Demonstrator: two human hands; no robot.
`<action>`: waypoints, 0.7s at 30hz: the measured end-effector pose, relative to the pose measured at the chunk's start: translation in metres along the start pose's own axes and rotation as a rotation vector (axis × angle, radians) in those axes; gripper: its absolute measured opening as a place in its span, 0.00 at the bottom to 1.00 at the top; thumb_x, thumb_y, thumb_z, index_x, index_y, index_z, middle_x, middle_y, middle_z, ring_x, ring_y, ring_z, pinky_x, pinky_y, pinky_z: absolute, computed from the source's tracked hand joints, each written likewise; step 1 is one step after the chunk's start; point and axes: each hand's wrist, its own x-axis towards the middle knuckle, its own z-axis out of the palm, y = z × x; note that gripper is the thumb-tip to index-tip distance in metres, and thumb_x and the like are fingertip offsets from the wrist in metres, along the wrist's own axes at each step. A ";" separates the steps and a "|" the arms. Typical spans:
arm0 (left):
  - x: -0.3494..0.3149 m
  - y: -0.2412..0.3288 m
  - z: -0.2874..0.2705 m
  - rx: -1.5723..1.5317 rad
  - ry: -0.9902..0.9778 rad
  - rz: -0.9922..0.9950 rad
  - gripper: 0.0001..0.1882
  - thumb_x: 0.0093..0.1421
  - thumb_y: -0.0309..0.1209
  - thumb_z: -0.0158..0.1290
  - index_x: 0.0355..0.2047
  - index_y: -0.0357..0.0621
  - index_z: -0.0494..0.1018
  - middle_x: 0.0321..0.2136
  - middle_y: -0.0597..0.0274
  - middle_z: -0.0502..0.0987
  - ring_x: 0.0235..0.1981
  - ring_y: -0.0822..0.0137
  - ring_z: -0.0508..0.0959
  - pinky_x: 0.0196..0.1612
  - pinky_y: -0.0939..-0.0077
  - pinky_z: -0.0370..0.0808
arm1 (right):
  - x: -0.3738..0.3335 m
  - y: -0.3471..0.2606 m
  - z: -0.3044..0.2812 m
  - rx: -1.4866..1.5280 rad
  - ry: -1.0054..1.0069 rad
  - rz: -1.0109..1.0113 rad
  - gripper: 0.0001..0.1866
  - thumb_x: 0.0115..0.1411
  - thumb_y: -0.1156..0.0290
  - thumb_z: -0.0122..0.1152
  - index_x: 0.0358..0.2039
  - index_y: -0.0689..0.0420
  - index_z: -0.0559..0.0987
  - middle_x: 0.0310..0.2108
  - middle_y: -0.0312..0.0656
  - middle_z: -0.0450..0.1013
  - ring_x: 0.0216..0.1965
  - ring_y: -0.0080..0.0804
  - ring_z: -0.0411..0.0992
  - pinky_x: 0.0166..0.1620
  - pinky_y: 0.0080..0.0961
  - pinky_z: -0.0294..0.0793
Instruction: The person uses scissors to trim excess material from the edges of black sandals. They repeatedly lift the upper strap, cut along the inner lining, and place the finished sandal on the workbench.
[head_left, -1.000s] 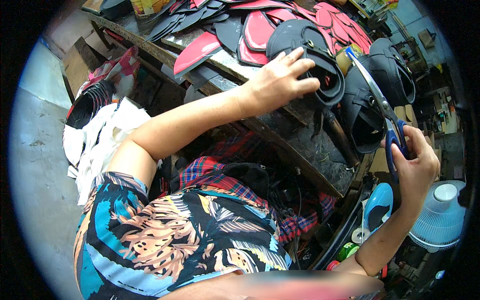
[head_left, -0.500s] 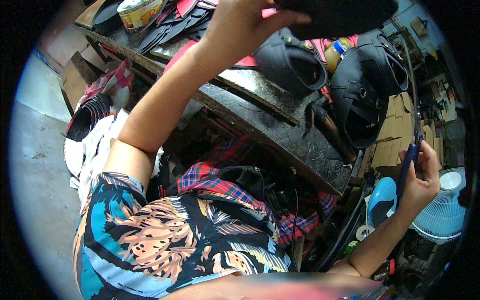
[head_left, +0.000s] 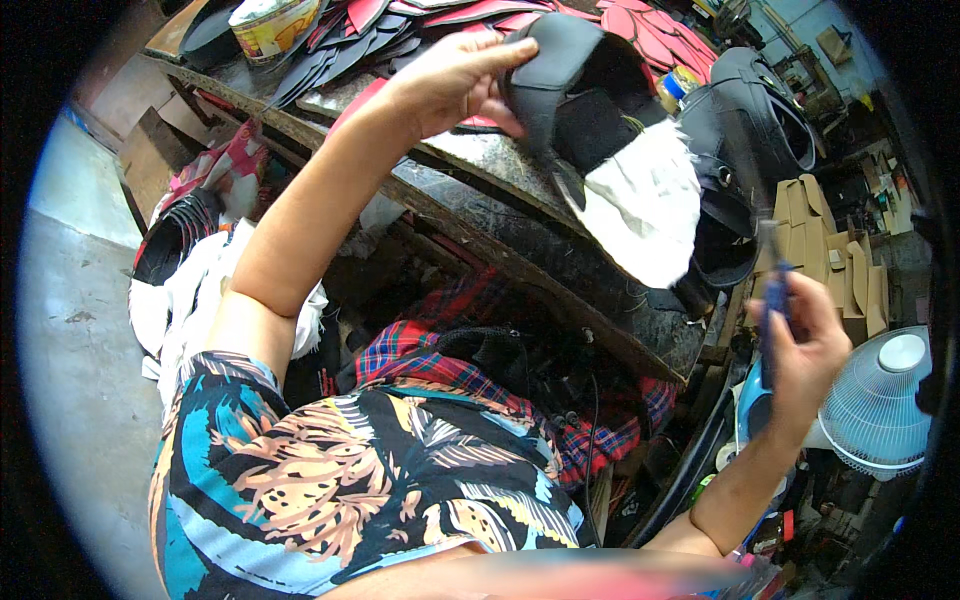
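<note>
Over the workbench, my left hand (head_left: 450, 85) is closed on the edge of a black shoe upper (head_left: 555, 65), its thumb on the outer face. A white cloth lining (head_left: 645, 205) hangs from the upper toward the right. Further right and lower, my right hand (head_left: 808, 345) grips a tool with a dark blue handle (head_left: 775, 305) and a narrow metal end pointing up. Motion blurs that end, so its kind is unclear. Between the hands, partly behind the lining, black shoes (head_left: 735, 195) stand on the bench.
The dark workbench (head_left: 630, 325) carries black and pink cut pieces (head_left: 360, 65) and a yellow tub (head_left: 275, 30). Beige card pieces (head_left: 800, 215) stand at the right, above a pale blue fan (head_left: 875, 410). Plaid cloth (head_left: 400, 350) lies below the bench edge.
My left hand has come down and turned the black upper, bringing its white lining into view. My right hand has shifted a little left, with the blue-handled tool still in it.
</note>
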 end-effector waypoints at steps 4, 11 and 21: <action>0.003 -0.006 0.001 0.231 0.180 -0.039 0.25 0.67 0.43 0.58 0.52 0.33 0.71 0.38 0.51 0.82 0.36 0.63 0.84 0.37 0.61 0.86 | -0.001 0.003 0.032 -0.490 -0.150 -0.088 0.18 0.47 0.63 0.76 0.38 0.54 0.83 0.23 0.42 0.78 0.25 0.37 0.79 0.31 0.34 0.75; 0.037 0.027 0.048 1.300 0.055 1.035 0.26 0.60 0.33 0.61 0.57 0.41 0.70 0.53 0.46 0.73 0.58 0.53 0.72 0.58 0.59 0.72 | -0.001 0.005 0.047 -0.493 -0.193 -0.042 0.16 0.48 0.59 0.76 0.35 0.51 0.83 0.20 0.41 0.77 0.24 0.41 0.78 0.30 0.36 0.74; 0.097 -0.028 0.085 1.775 -0.482 0.488 0.18 0.52 0.28 0.62 0.46 0.44 0.81 0.36 0.53 0.83 0.41 0.53 0.84 0.49 0.61 0.78 | 0.022 -0.018 0.013 -0.778 -0.158 -0.107 0.20 0.47 0.56 0.75 0.38 0.51 0.84 0.26 0.44 0.79 0.29 0.44 0.79 0.35 0.39 0.75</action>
